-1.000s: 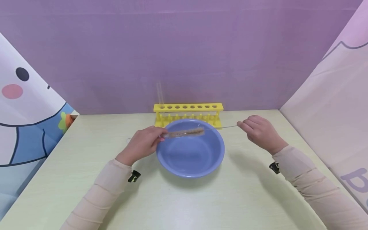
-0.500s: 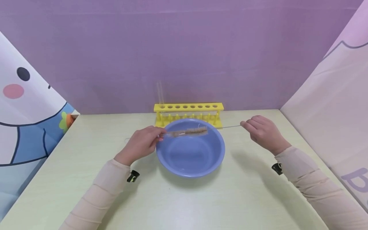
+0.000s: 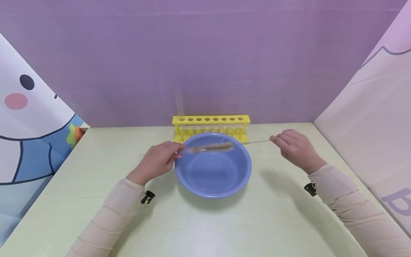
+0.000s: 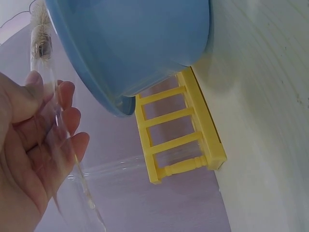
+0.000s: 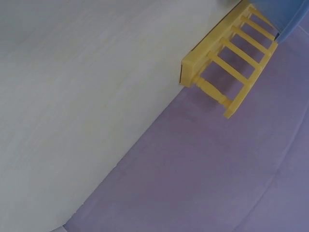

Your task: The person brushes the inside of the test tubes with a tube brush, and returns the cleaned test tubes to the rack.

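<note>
My left hand (image 3: pixel 160 157) grips a clear test tube (image 4: pixel 41 65), which lies nearly level over the blue basin (image 3: pixel 212 175). A brush with tan bristles (image 3: pixel 221 146) sits at the tube's mouth. Part of its bristles shows inside the glass and part outside, as the left wrist view also shows. On the right, my right hand (image 3: pixel 295 148) pinches the far end of the brush's thin wire handle (image 3: pixel 257 142). In the right wrist view, neither the hand nor the brush appears.
Behind the basin stands a yellow test tube rack (image 3: pixel 210 119), with another clear test tube (image 3: pixel 179 103) upright in its leftmost hole. The pale table (image 3: pixel 205 228) ends at a purple backdrop (image 3: pixel 205 60). Printed cloths hang at both sides.
My right hand has moved a little to the right. The brush has slid the same way, with more of its bristles out of the tube's mouth. My left hand has shifted slightly left.
</note>
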### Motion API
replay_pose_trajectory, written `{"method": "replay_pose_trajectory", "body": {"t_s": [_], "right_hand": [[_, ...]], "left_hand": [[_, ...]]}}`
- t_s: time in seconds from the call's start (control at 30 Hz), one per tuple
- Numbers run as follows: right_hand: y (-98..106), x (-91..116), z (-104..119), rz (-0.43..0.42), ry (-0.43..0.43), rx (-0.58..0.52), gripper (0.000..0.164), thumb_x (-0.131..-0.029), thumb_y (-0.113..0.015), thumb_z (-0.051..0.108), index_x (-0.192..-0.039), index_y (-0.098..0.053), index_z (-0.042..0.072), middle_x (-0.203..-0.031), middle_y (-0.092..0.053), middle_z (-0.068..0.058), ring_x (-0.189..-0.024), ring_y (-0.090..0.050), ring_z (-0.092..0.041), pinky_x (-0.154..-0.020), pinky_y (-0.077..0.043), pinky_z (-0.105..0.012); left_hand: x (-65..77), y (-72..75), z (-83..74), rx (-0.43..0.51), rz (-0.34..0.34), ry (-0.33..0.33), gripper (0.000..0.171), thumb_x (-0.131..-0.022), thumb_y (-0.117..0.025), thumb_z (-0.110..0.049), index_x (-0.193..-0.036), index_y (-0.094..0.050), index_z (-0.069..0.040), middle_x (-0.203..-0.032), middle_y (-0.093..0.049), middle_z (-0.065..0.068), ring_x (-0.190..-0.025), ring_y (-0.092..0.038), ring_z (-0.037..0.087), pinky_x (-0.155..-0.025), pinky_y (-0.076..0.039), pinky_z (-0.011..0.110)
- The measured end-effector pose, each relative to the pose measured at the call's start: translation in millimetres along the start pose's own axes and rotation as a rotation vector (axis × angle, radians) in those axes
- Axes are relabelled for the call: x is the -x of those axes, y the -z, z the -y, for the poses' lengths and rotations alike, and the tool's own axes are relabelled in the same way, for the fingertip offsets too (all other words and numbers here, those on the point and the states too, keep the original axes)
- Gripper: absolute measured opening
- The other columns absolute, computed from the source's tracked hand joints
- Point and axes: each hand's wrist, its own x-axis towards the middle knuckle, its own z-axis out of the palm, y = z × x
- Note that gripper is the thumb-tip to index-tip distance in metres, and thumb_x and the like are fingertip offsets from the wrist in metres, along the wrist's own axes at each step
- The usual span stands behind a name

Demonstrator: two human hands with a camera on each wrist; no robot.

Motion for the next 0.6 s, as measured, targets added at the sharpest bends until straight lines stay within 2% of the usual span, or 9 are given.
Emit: {"method": "replay_pose_trajectory", "body": {"t_s": [0.6], "right_hand": [[1.9,2.9,-1.5,-0.033,-0.015,-0.003,0.032,-0.087,-0.032,-0.006,-0.090,-0.064,-0.006,-0.070,-0.060,-0.012,-0.059,-0.051,-0.027,-0.054,-0.045,-0.038]], "left_hand": [[2.0,0.7,2.7,0.015,-0.001,-0.012,0.022,-0.087,-0.067,-0.008,-0.108,-0.063,-0.009,-0.100,-0.068,0.004,-0.089,-0.063,0.019,-0.064,-0.052,0.035]]}}
